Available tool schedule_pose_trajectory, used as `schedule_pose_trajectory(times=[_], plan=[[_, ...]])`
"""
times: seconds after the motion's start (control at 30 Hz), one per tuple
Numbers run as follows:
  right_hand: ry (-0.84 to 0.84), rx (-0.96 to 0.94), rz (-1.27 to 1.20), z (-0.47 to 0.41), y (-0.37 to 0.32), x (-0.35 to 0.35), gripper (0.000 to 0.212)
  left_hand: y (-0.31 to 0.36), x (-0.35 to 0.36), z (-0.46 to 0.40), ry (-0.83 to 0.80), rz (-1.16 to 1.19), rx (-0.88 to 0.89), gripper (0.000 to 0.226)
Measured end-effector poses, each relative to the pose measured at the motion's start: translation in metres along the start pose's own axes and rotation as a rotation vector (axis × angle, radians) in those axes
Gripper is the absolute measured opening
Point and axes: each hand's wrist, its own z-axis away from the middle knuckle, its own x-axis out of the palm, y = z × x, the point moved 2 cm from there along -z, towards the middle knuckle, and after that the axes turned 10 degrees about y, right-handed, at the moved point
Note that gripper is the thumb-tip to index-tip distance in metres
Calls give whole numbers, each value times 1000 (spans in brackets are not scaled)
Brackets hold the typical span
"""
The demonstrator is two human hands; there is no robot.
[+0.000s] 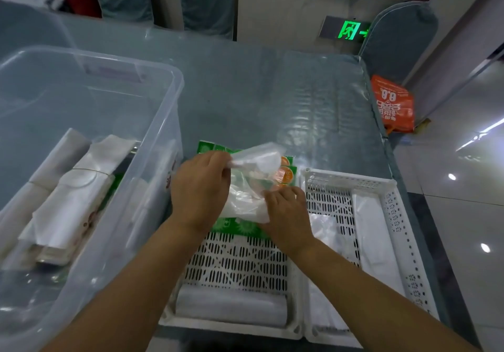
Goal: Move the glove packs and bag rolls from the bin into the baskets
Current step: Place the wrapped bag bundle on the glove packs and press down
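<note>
Both hands over the far end of the left white basket [237,267], working a clear plastic glove pack [252,188]. Left hand [200,188] pinched the pack's upper edge, fingers curled round the crinkled film. Right hand [286,209] gripped the pack's near right corner, fingertips tucked onto the plastic. Pack held just above green-printed glove packs [240,227] with orange round labels, stacked at the far end of that basket. A white bag roll [231,309] lay crosswise at the basket's near end, against the near wall. Just right of it, touching side by side, a second white perforated basket [392,220], holding a long white roll [375,237] along its right wall and loose clear plastic bags [326,231] towards its left. At left, a large clear plastic bin [152,138], still holding white bag rolls [49,166] and flat white packs [71,207] bound by a rubber band; a sliver of green packaging showed beside them. All on a grey-blue table [272,92] under a clear plastic cover. Beyond the far right corner, an orange-red bag [394,106] hung by a padded chair back [401,37]; a green exit sign [350,30] glowed low on the far wall.
</note>
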Motion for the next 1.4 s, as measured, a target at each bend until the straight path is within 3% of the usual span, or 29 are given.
schedule_pose_trajectory(times=[0.17, 0.27, 0.37, 0.4, 0.5, 0.57, 0.67, 0.83, 0.87, 0.93, 1.03, 1.13, 1.27, 1.33, 1.4], plan=[[250, 82, -40, 7, 2, 9, 59, -8, 62, -5, -422, -177, 23, 18], [369, 68, -44, 9, 3, 11, 60, -10, 79, 7, -695, -83, 113, 22], [448, 26, 16, 10, 2, 13, 71, -14, 75, 13, -768, 32, 77, 22], [445, -1, 34, 9, 2, 14, 68, -17, 74, 16, -797, 31, 75, 30], [313, -50, 58, 0, 5, 17, 39, -24, 62, 26, -973, 23, 19, 81], [182, -40, 53, -9, 8, 15, 19, -25, 57, 29, -1030, 37, -20, 93], [-70, -13, 75, -29, 12, 13, 7, -28, 52, 19, -811, 0, -78, 75], [-450, 22, -1, -78, 29, 24, 39, -35, 43, 16, -172, -43, -317, 48], [-514, 40, -13, -87, 32, 27, 43, -33, 41, 20, -49, -26, -292, 42], [-611, 63, -12, -101, 35, 33, 47, -23, 43, 30, 64, 0, -66, 30], [-634, 65, 3, -110, 33, 36, 44, -14, 63, 46, -166, -34, 243, 41], [-575, 107, -14, -110, 31, 35, 58, -22, 83, 51, -470, -172, 184, 66], [-149, 83, 44, -95, 30, 19, 80, -30, 96, 42, -526, -207, 163, 63], [90, -50, 34, -75, 25, 12, 68, -34, 100, 36, -527, -182, 147, 58], [166, -192, -4, -55, 19, 14, 52, -37, 101, 30, -525, -122, 129, 56]])
